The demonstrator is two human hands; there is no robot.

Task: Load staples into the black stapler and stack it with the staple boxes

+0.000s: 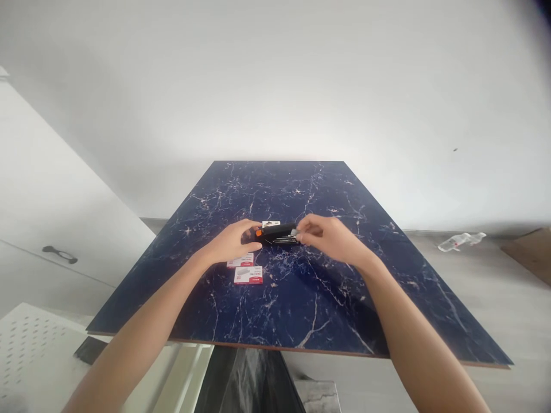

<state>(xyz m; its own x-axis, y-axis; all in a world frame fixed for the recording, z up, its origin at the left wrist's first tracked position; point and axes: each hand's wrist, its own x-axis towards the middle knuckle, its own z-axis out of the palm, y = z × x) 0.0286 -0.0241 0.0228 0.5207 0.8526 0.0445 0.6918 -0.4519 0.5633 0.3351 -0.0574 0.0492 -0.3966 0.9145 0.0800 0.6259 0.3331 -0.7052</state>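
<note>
A black stapler (278, 233) with an orange end lies near the middle of a dark blue marbled table (301, 298). My left hand (235, 241) is curled round its left, orange end. My right hand (329, 236) pinches a small silvery strip (295, 232) at the stapler's right end. Two small red-and-white boxes (247, 275) lie just in front of my left hand, one partly under it. A third small box (271, 223) shows behind the stapler.
A white wall rises behind the table. A white cabinet with a dark handle (59, 253) stands at the left, above a perforated white panel (26, 344). A clear plastic bottle (460, 241) lies on the grey floor at the right.
</note>
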